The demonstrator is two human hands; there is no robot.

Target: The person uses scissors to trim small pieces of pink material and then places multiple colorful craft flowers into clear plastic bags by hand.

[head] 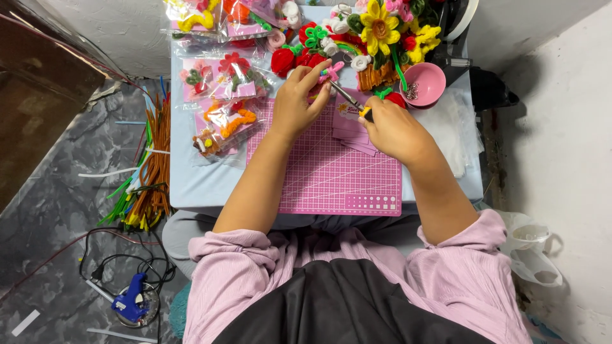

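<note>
Head view, looking straight down: I see the left hand (294, 105) in the upper middle of the frame, its fingers (313, 71) pinched together on a small pink pipe-cleaner flower (332, 70) held just above the top edge of the pink cutting mat (325, 175). The right hand (394, 130) sits just right of it, fingers curled tight around the yellow grip of a slim metal tool (349, 99), whose tip reaches up and left to the flower. Under the right hand lies a small stack of pink cards (347, 124) with a light label on the top one. At the upper left of the frame, on the pale blue table (191, 178), lie several clear flat packets (220, 124) with pink backing cards, each holding small red, orange and pink craft pieces. At the top centre stands a bunch of pipe-cleaner flowers (382, 32), yellow, red and white, and right of it a round pink bowl (426, 83). On the floor at left lies a heap of coloured pipe cleaners (150, 172), and below it a blue glue gun (131, 301).
</note>
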